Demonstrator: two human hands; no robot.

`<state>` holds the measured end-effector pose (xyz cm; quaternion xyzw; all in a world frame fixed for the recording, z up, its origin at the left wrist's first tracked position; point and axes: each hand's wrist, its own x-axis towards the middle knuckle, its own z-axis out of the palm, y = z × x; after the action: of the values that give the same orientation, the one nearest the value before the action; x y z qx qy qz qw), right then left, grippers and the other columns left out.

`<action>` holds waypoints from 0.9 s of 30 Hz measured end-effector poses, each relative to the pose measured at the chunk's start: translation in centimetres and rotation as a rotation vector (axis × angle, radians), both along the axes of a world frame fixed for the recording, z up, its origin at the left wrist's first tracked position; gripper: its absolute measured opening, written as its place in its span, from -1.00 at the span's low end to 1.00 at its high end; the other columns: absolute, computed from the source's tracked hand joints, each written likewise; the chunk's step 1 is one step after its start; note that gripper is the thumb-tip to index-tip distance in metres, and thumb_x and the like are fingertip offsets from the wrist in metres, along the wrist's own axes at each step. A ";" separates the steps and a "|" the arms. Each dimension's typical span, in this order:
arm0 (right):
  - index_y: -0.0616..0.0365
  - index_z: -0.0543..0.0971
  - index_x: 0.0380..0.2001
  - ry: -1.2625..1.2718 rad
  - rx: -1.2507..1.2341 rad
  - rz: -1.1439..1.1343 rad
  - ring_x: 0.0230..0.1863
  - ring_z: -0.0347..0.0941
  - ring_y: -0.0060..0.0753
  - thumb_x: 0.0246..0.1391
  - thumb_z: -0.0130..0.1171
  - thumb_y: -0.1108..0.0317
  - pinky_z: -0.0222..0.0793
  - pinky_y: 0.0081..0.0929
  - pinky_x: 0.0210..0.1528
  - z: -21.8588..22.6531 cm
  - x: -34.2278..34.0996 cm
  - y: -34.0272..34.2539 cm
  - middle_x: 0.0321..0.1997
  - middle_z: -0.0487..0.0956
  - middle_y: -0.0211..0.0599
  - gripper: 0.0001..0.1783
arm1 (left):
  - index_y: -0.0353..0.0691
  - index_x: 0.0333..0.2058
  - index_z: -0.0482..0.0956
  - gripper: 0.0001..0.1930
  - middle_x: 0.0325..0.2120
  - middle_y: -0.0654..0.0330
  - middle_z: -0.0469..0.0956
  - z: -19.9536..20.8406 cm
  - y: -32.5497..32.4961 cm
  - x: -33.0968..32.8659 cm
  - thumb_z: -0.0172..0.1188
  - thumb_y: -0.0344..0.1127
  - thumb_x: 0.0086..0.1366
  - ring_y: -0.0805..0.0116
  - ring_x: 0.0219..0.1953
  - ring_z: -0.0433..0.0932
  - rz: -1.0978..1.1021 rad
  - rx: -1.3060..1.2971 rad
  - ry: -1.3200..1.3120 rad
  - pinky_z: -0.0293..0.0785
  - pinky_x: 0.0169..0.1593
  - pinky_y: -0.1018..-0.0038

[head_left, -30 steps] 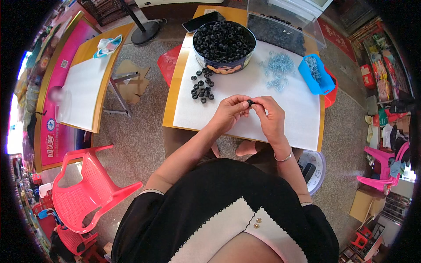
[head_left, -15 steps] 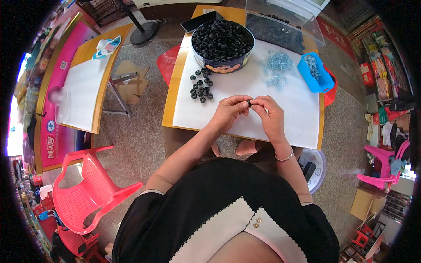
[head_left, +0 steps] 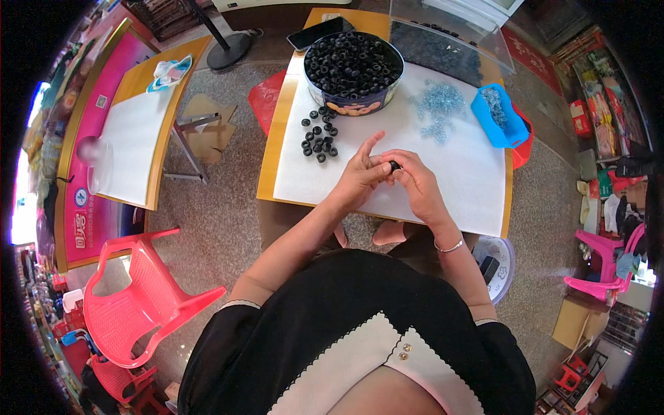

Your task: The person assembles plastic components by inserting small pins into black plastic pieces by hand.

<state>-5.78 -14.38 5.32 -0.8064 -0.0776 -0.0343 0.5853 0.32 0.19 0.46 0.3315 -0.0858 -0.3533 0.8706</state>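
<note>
Close together over the near part of the white-covered table, my two hands meet at a small black ring-shaped piece [head_left: 394, 166]. My right hand [head_left: 419, 185] pinches it between thumb and fingers. The thumb of my left hand [head_left: 361, 178] presses against it from the other side, its index finger pointing up and away. Whether something smaller is at the piece is hidden by the fingers. Left of the hands lies a loose group of similar black rings [head_left: 319, 143]. Behind them a large round tub [head_left: 355, 105] is heaped with more. Small clear bluish pieces [head_left: 440, 104] lie scattered to the right.
A blue tray [head_left: 510, 133] of clear pieces stands at the table's right edge, over something red. A clear-walled box [head_left: 436, 59] and a phone [head_left: 320, 33] lie at the back. Left are a pink chair [head_left: 142, 297] and a second table [head_left: 131, 149].
My left index finger has lifted off the black piece and now points up. My right fingers have shifted slightly around the piece, which shows more clearly.
</note>
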 end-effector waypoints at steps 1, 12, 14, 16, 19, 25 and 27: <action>0.23 0.46 -0.09 0.024 0.046 -0.054 -0.05 0.38 -0.30 0.12 -0.09 0.43 0.29 -0.50 -0.02 0.0 -0.1 0.5 0.01 0.41 -0.20 -0.70 | -0.16 0.25 -0.11 -0.24 -0.27 0.14 0.48 -0.4 0.2 0.1 0.17 -0.42 0.17 0.40 -0.35 0.48 -0.010 -0.022 -0.014 0.40 -0.25 0.50; 0.23 0.45 -0.10 0.004 0.094 -0.095 -0.07 0.36 -0.41 0.09 -0.11 0.50 0.25 -0.54 0.01 -0.5 0.1 0.8 -0.03 0.43 -0.24 -0.71 | -0.15 0.23 -0.02 -0.30 -0.37 0.19 0.49 0.0 0.1 -0.1 0.15 -0.42 0.19 0.39 -0.41 0.46 -0.015 -0.044 0.017 0.38 -0.24 0.53; 0.24 0.45 -0.10 0.040 0.200 -0.065 -0.04 0.34 -0.43 0.08 -0.10 0.51 0.22 -0.55 0.04 -0.3 0.3 0.5 -0.02 0.42 -0.26 -0.70 | -0.17 0.21 0.00 -0.33 -0.37 0.20 0.48 0.3 0.0 0.0 0.16 -0.41 0.19 0.39 -0.40 0.46 0.013 -0.054 0.045 0.38 -0.25 0.53; 0.26 0.44 -0.09 0.059 0.209 -0.031 -0.01 0.31 -0.47 0.08 -0.09 0.51 0.17 -0.57 0.08 -0.3 0.4 0.3 0.00 0.41 -0.30 -0.70 | -0.19 0.20 0.02 -0.34 -0.37 0.20 0.47 -0.1 0.1 0.2 0.16 -0.40 0.19 0.39 -0.39 0.46 0.019 -0.047 0.043 0.39 -0.24 0.52; 0.25 0.45 -0.11 0.050 0.215 -0.051 -0.02 0.33 -0.45 0.10 -0.09 0.49 0.21 -0.57 0.04 -0.3 0.6 0.5 -0.02 0.41 -0.27 -0.72 | -0.21 0.18 0.04 -0.37 -0.37 0.20 0.47 -0.6 0.0 0.4 0.16 -0.40 0.19 0.39 -0.38 0.46 0.020 -0.046 0.029 0.39 -0.24 0.52; 0.26 0.47 -0.16 -0.022 0.133 -0.122 -0.06 0.36 -0.44 0.10 -0.08 0.50 0.28 -0.56 -0.04 -0.4 0.3 1.1 -0.05 0.42 -0.24 -0.76 | -0.22 0.16 0.07 -0.39 -0.36 0.21 0.47 -0.4 -0.2 0.0 0.15 -0.41 0.19 0.40 -0.36 0.46 0.002 -0.011 0.006 0.38 -0.22 0.51; 0.26 0.48 -0.17 -0.020 0.146 -0.132 -0.09 0.37 -0.44 0.09 -0.07 0.51 0.28 -0.56 -0.04 -0.3 0.3 1.3 -0.04 0.41 -0.24 -0.76 | -0.22 0.16 0.07 -0.40 -0.36 0.22 0.47 -0.4 -0.2 -0.1 0.14 -0.42 0.20 0.41 -0.36 0.46 0.004 -0.031 -0.005 0.38 -0.22 0.51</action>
<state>-5.43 -13.13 5.00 -0.7645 -0.0275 -0.0864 0.6382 0.21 0.03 0.03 0.3192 -0.0925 -0.3496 0.8760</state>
